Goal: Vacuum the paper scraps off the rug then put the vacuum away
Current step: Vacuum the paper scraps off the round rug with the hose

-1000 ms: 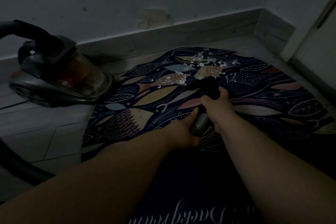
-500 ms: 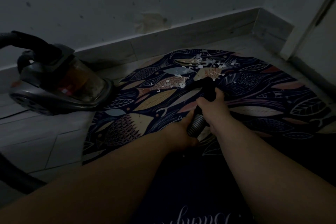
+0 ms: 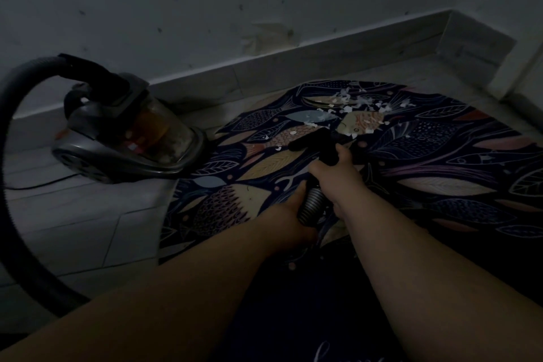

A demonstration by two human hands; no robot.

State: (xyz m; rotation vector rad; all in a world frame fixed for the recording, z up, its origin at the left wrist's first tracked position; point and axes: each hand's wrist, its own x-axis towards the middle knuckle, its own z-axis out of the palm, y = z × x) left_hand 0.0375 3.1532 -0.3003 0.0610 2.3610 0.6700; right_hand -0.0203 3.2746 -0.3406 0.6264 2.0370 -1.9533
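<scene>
A: What changed?
B: Nozzle (image 3: 311,141) has crept left along the near edge of the paper scraps (image 3: 361,103). Most lie beyond it on the rug's (image 3: 440,156) far side, so pickup looks barely begun. Right hand (image 3: 338,176) wrapped round the black tube (image 3: 329,156), left hand (image 3: 291,214) clasping the ribbed hose (image 3: 313,204).
A: Any writing?
B: White script (image 3: 326,351) at the rug's near edge, cropped, unreadable; canister vacuum (image 3: 123,138) shows no legible brand

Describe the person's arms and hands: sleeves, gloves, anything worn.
Both arms are bare: no sleeve shows on the left forearm or the right forearm up to the picture's edge. The left hand and the right hand wear no gloves. No watch, bracelet or ring shows, though the light is dim.
</scene>
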